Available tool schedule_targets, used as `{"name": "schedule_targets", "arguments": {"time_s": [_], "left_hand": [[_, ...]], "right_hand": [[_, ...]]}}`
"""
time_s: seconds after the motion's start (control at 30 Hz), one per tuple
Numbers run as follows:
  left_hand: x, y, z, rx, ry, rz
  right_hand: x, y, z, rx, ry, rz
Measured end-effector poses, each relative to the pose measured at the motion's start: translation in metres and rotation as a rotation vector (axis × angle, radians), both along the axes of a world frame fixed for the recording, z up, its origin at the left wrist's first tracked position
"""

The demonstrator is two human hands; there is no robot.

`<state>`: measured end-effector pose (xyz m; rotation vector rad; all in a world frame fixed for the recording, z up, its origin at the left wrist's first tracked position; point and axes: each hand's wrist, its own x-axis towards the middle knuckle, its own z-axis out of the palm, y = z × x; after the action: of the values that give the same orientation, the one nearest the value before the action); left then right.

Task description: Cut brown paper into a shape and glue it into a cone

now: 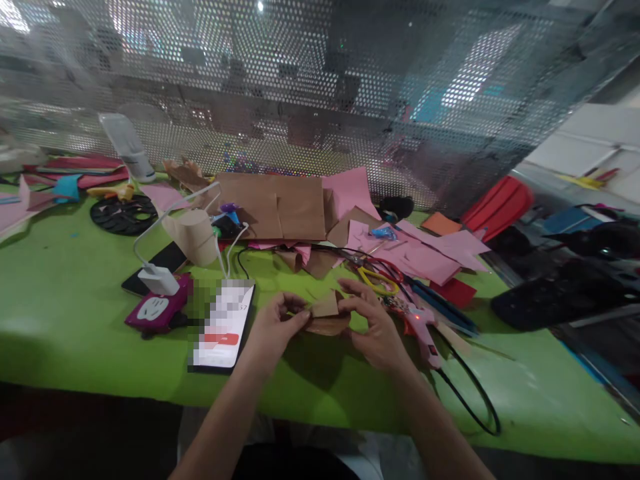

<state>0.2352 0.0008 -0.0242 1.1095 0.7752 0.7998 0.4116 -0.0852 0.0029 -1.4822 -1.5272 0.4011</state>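
Observation:
My left hand (276, 328) and my right hand (374, 325) meet over the green table (75, 313), both pinched on a small folded piece of brown paper (326, 308). The left fingers grip its left edge, the right fingers its right edge. Another brown scrap (327, 326) lies just under it on the table. A phone (223, 324) with a lit screen lies flat just left of my left hand. A pink glue gun (419, 327) with a red light lies right of my right hand.
Yellow-handled scissors (379, 281), pink paper sheets (425, 253) and a large brown paper sheet (280, 203) lie behind the hands. A brown paper cone (195, 235), a white charger (158, 280) on a magenta case and a black cable (475, 400) lie around. A perforated metal screen (300, 100) backs the table.

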Motion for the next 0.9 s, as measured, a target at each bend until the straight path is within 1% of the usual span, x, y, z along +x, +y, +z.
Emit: {"name": "schedule_targets", "arguments": {"time_s": [0.13, 0.27, 0.33, 0.43, 0.67, 0.9], "left_hand": [[0.0001, -0.0021, 0.0013, -0.057, -0.004, 0.028], [0.003, -0.0056, 0.0016, -0.103, -0.022, 0.058], [0.0048, -0.0066, 0.0011, -0.122, -0.032, 0.064], [0.0065, -0.0068, 0.0012, -0.145, -0.051, 0.055], [0.0034, -0.0064, 0.0056, -0.189, -0.069, -0.002], [0.0017, -0.0101, 0.0023, -0.154, -0.057, -0.004]], "right_hand": [[-0.0026, -0.0024, 0.0023, 0.032, 0.001, -0.05], [-0.004, -0.0047, 0.0035, 0.155, -0.035, -0.128], [-0.0051, -0.0055, 0.0043, 0.186, -0.066, -0.122], [-0.0063, -0.0056, 0.0057, 0.145, -0.108, -0.099], [-0.0047, -0.0031, 0.0054, 0.088, -0.036, -0.166], [-0.0055, -0.004, 0.0031, 0.077, -0.003, -0.181]]}}
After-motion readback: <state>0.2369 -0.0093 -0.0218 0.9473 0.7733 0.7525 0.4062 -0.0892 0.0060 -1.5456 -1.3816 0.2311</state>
